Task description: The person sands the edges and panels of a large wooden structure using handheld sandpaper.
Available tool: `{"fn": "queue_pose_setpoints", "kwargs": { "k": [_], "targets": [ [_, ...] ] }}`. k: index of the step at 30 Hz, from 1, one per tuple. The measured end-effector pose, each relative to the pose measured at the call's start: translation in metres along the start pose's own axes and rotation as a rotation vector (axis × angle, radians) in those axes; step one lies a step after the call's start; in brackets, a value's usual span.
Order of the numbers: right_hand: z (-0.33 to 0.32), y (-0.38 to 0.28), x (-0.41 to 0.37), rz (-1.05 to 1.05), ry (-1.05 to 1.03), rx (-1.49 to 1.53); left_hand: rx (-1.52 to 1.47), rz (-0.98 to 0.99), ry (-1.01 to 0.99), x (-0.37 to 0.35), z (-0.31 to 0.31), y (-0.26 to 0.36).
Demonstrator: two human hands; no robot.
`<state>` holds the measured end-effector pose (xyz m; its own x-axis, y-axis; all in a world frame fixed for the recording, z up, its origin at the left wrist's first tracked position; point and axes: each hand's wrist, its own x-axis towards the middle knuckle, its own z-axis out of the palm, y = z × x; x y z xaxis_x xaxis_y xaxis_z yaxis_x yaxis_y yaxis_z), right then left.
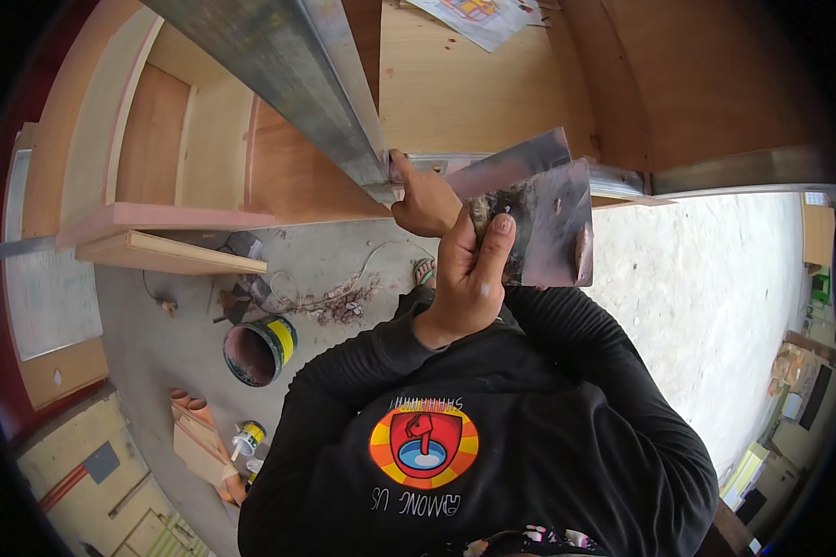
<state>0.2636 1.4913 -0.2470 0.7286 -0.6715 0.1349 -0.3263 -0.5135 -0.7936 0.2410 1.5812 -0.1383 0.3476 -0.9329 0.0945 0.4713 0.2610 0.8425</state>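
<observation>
My left hand [471, 278] is closed around two flat metal putty spreaders, its thumb pressed on the face of the nearer one. That near spreader [553, 223] is smeared with pinkish putty and dark stains; the other spreader [515, 169] sticks out behind it at an angle. Past them, my right hand [427, 198] reaches across to the left. Its index finger is stretched out against the lower end of a grey metal post [293, 79], with the thumb apart below. The right wrist and forearm are partly hidden behind the spreaders and the left hand.
A wooden cabinet frame [163, 121] stands at the left, its pinkish edge board jutting out. Papers [483, 19] lie on the wooden panel ahead. On the concrete floor are a bucket [258, 351], scattered debris [339, 302], a small paint can [248, 438] and orange pipes [188, 404].
</observation>
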Motion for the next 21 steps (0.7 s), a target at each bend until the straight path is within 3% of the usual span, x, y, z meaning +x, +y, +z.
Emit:
{"fn": "queue_pose_setpoints", "kwargs": {
  "k": [8,12,14,18,21],
  "targets": [
    [0.009,0.010,-0.010,0.118,-0.164,0.073,0.007,-0.012,0.072,-0.010,0.001,0.007],
    [0.009,0.005,-0.023,0.070,-0.128,0.048,0.043,-0.019,0.073,-0.013,0.001,0.007],
    [0.003,-0.015,-0.029,0.209,-0.193,-0.156,0.086,-0.014,0.069,-0.015,-0.002,0.008],
    [0.004,-0.017,-0.036,0.225,-0.220,-0.050,0.168,-0.006,0.060,-0.018,-0.003,0.010],
    [0.000,-0.035,-0.038,0.267,-0.269,-0.248,0.231,0.005,0.050,-0.020,-0.005,0.012]
  ]
}}
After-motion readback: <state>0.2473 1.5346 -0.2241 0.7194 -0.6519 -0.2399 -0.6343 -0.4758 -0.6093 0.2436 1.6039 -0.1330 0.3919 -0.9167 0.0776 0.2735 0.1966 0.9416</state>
